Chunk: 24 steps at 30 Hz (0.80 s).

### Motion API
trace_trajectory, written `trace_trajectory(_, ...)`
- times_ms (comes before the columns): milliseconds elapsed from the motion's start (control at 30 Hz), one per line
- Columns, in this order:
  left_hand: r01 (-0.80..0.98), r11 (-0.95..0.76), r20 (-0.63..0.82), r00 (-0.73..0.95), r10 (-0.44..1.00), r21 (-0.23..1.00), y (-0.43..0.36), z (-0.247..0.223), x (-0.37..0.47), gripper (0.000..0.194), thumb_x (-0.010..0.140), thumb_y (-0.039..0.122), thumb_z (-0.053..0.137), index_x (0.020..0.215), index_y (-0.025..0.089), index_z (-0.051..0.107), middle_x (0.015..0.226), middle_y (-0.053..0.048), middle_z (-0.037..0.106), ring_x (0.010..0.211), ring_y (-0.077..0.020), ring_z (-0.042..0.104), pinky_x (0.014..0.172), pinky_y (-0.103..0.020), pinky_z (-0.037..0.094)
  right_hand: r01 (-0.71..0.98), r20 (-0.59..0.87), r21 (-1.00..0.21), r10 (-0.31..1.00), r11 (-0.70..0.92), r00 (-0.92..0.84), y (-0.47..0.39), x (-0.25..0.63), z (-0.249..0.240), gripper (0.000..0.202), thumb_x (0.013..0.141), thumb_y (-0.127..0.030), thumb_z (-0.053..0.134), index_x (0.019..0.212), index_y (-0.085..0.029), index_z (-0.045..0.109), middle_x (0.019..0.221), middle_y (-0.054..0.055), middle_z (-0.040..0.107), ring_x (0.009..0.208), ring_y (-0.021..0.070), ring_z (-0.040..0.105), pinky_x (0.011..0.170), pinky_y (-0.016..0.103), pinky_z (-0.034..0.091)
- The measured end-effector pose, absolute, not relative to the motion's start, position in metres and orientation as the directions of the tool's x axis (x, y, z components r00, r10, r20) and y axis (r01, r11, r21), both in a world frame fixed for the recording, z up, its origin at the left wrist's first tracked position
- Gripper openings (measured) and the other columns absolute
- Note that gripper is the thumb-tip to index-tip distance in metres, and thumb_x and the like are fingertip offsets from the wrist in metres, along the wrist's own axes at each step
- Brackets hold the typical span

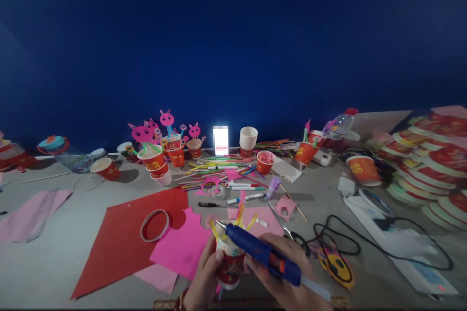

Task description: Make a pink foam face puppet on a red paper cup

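My left hand (pixel 208 267) is wrapped round the side of a red paper cup (pixel 230 272) near the table's front edge. Yellow and pink strips stick up out of this cup. In my right hand (pixel 280 272) is a blue glue gun (pixel 260 250), its metal tip pointing left over the cup's rim, with a clear glue stick out of its back end. Whether the tip touches anything I cannot tell. Just left of the cup lies a bright pink paper sheet (pixel 182 243), partly on a red sheet (pixel 109 238) that bears a tape roll (pixel 154 226).
Cups with pink paper figures (pixel 142 133) stand at the back left. Pens, a purple glue bottle (pixel 273 187) and colourful sticks lie mid-table. Scissors (pixel 297 238), a black cable (pixel 335 221) and a white power strip (pixel 397 252) are at right, beside stacked paper cups and bowls (pixel 430 155).
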<state>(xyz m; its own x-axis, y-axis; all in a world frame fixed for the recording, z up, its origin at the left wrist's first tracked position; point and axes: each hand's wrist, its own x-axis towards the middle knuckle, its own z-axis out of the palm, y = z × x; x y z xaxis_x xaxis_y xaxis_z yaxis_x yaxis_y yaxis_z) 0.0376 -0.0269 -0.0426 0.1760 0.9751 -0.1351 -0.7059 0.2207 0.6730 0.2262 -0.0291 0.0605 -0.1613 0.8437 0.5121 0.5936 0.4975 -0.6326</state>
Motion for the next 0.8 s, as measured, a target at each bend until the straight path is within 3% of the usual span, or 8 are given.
trace_trajectory(433,-0.689,0.227,-0.113,0.207,0.972,0.689,-0.0272,-0.0426,0.0373,0.046,0.076,0.039,0.078,0.119,0.025,0.07,0.114,-0.008,0.074,0.102,-0.0288,0.068,0.093,-0.039,0.051,0.627,0.487,-0.615,0.856,0.478,-0.175,-0.0297,0.2212,0.0603,0.027,0.09,-0.049,0.059,0.081,-0.024,0.063,0.067,0.001,0.07,0.061,0.0187,0.069,0.058,0.025,0.053)
trace_trajectory(567,-0.695,0.213,-0.095,0.205,0.974,0.686,-0.0274,-0.0436,0.0365,0.044,0.078,0.037,0.077,0.12,0.024,0.069,0.108,-0.009,0.075,0.101,-0.0295,0.068,0.093,-0.041,0.051,0.624,0.484,-0.624,0.859,0.471,-0.165,-0.0298,0.2207,0.0588,0.03,0.091,-0.051,0.057,0.081,-0.024,0.063,0.065,0.001,0.07,0.06,0.0187,0.069,0.057,0.025,0.053)
trace_trajectory(800,-0.708,0.232,-0.088,0.234,0.968,0.667,-0.0284,-0.0414,0.0366,0.045,0.079,0.039,0.076,0.121,0.027,0.069,0.119,-0.008,0.072,0.108,-0.0297,0.067,0.093,-0.039,0.051,0.639,0.535,-0.583,0.829,0.503,-0.164,-0.0305,0.2217,0.0568,0.034,0.094,-0.053,0.05,0.083,-0.024,0.062,0.07,0.003,0.071,0.065,0.0207,0.071,0.058,0.025,0.055)
